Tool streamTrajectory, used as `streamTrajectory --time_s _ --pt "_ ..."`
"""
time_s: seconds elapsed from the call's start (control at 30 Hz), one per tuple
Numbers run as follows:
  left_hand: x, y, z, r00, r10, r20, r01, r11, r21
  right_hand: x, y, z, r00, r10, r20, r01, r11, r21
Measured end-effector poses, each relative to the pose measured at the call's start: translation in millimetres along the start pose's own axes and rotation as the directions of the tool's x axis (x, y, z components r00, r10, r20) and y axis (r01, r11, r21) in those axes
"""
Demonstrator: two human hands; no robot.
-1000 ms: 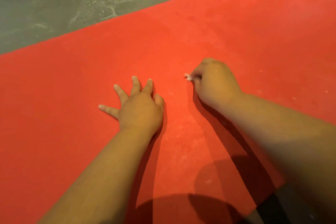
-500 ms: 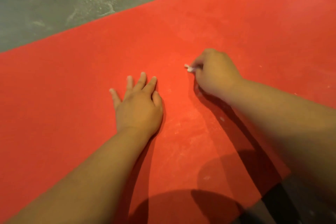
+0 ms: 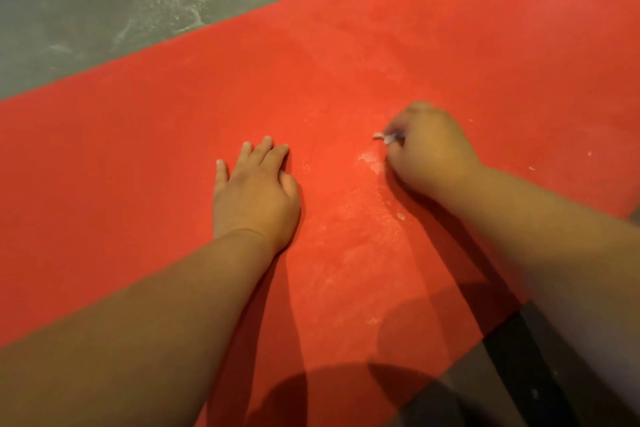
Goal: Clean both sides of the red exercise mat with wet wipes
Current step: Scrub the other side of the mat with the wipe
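One head-worn wide-angle view looks steeply down, close over the red mat (image 3: 346, 80); grey floor (image 3: 86, 3) fills the frame's upper left.

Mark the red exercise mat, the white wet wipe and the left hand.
red exercise mat (image 3: 450, 45): head view, bare far surface.
white wet wipe (image 3: 382, 138): head view, tip outside the right hand (image 3: 429, 152).
left hand (image 3: 254, 194): head view, back of hand.
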State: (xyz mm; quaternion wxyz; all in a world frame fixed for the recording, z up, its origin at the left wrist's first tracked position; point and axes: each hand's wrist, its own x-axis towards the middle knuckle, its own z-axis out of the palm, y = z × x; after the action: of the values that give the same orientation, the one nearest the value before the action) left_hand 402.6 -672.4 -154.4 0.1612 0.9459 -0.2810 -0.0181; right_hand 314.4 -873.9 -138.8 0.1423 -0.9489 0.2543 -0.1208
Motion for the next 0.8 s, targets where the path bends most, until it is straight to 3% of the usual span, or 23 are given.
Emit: streamTrajectory --time_s 0.1,0.17,0.33,0.4,0.47,0.57,0.63,0.8 --pt "1.5 -0.5 0.6 1.0 -0.001 -0.005 0.001 1.0 0.008 -38.6 -13.4 -4.0 0.982 -0.187 0.037 0.181 0.977 0.115" --pt "0.9 -0.5 0.1 1.0 -0.002 -0.005 0.002 1.0 0.006 -37.6 -14.6 -6.0 0.98 -0.185 0.07 0.173 0.973 0.154" --pt "-1.4 1.4 -0.6 1.0 -0.004 0.003 0.004 1.0 -0.004 29.9 -13.4 7.5 0.989 0.147 -0.009 -0.145 0.981 0.128" --pt "-0.6 1.3 -0.5 1.0 -0.002 0.002 0.002 1.0 -0.004 46.6 -20.6 12.6 0.979 0.2 -0.032 -0.197 0.976 0.095" --pt "-0.2 0.9 -0.2 1.0 -0.001 -0.004 0.001 1.0 -0.008 46.8 -33.2 18.1 0.989 0.141 -0.037 -0.136 0.984 0.111" --pt "-0.6 0.9 0.7 1.0 0.005 -0.011 -0.005 1.0 -0.008 32.3 -45.3 19.4 0.989 -0.136 0.05 0.13 0.985 0.111" --pt "-0.1 0.5 1.5 1.0 0.015 -0.016 -0.015 1.0 -0.003 41.7 -43.4 12.5 0.976 -0.19 0.107 0.178 0.977 0.118" --pt "-0.1 0.4 1.4 0.999 0.01 -0.036 -0.012 0.999 -0.048 92.7 -52.5 29.2 0.999 0.032 -0.018 -0.033 0.999 -0.012"
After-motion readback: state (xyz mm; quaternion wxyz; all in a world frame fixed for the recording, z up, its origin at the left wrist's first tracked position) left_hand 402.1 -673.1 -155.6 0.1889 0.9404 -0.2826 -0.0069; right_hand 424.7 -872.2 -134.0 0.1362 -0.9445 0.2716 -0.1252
